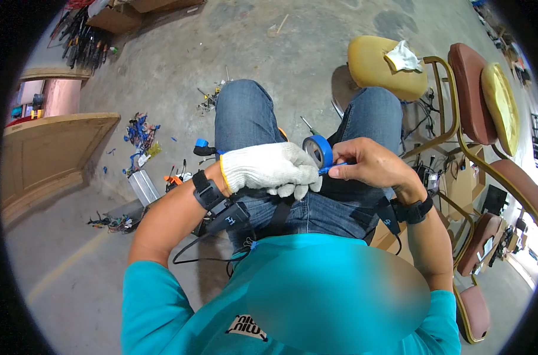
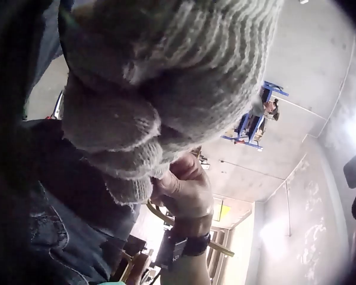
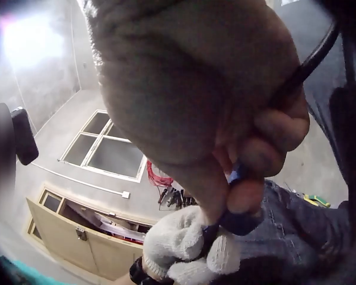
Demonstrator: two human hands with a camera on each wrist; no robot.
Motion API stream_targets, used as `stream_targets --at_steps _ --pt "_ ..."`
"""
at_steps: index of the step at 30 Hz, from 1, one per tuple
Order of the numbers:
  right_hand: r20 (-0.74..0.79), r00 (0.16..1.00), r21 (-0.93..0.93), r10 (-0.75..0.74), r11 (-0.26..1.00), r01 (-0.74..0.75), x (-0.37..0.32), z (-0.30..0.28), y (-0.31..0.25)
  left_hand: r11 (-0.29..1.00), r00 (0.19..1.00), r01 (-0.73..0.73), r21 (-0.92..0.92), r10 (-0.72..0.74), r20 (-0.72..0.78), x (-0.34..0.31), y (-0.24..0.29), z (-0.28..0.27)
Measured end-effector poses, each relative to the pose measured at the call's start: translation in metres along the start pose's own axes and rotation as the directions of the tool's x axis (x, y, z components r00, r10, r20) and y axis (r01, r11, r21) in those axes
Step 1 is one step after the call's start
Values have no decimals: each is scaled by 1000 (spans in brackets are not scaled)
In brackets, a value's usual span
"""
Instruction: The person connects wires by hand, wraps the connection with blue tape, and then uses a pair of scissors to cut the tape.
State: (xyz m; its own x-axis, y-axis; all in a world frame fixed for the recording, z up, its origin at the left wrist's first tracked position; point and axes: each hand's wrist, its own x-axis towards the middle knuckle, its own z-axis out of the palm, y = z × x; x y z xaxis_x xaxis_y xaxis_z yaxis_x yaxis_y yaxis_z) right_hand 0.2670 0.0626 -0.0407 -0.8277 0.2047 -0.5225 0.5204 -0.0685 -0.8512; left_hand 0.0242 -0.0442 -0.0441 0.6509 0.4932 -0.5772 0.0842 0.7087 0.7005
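My left hand (image 1: 275, 167), in a white knitted glove, has its fingers curled round a thin dark cable (image 3: 209, 234) over my lap. The bare right hand (image 1: 372, 163) meets it at the fingertips. Its thumb and forefinger pinch blue tape (image 3: 240, 223) wrapped at the cable, and a black length of cable (image 3: 317, 54) runs out from behind its curled fingers. A roll of blue tape (image 1: 317, 151) stands on edge between the two hands. In the left wrist view the glove (image 2: 130, 119) hides what it grips.
A yellow-seated chair (image 1: 381, 65) bearing a white glove (image 1: 403, 57) stands front right, with more chairs behind it. Blue wire scraps (image 1: 140, 131) lie on the floor at left, near a wooden cabinet (image 1: 55, 160). A screwdriver (image 1: 308, 124) shows between the knees.
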Motion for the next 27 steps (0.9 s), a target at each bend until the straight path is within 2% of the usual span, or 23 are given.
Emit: stream_targets --at_steps 3,4,6,7,10,12,14,16,17,21,23,24,26,27 --pt "-9 993 -198 -114 974 110 1 -11 -1 999 998 -44 5 44 -49 9 -5 3" --pt "-10 993 -199 -114 974 109 2 -15 2 999 998 -45 5 46 -49 12 -6 6" --pt "-12 998 -132 -58 990 56 3 -22 6 994 976 -87 61 97 -196 18 -5 14" --pt "-19 999 -189 -40 981 36 3 -27 6 999 969 -49 18 52 -242 21 -2 18" --pt "-15 994 -244 -110 964 103 5 -33 5 999 963 -30 30 37 -266 26 2 20" --pt "16 996 -246 -93 965 94 7 -37 7 997 960 -60 50 71 -272 30 -1 21" --pt "103 995 -132 13 991 0 9 -40 4 994 956 -86 70 102 -277 35 -8 22" --pt "88 994 -62 59 997 -54 14 -42 0 987 934 -130 90 153 -323 40 -14 25" --pt "78 991 7 105 994 -106 16 -41 -3 994 928 -72 85 98 -360 35 -3 27" --pt "-19 998 -33 66 997 -66 20 -33 -2 984 905 -126 123 165 -391 47 -15 27" --pt "-51 998 -171 35 984 -44 21 -35 -4 981 900 -124 149 174 -399 47 -15 29" --pt "-51 998 -172 36 984 -45 22 -34 -7 981 900 -125 148 174 -399 48 -16 29" --pt "-98 985 -244 142 956 -162 24 -32 -13 946 886 -190 262 280 -370 50 -19 29" --pt "-99 985 -244 144 956 -164 25 -31 -13 946 886 -191 260 281 -368 51 -19 29"
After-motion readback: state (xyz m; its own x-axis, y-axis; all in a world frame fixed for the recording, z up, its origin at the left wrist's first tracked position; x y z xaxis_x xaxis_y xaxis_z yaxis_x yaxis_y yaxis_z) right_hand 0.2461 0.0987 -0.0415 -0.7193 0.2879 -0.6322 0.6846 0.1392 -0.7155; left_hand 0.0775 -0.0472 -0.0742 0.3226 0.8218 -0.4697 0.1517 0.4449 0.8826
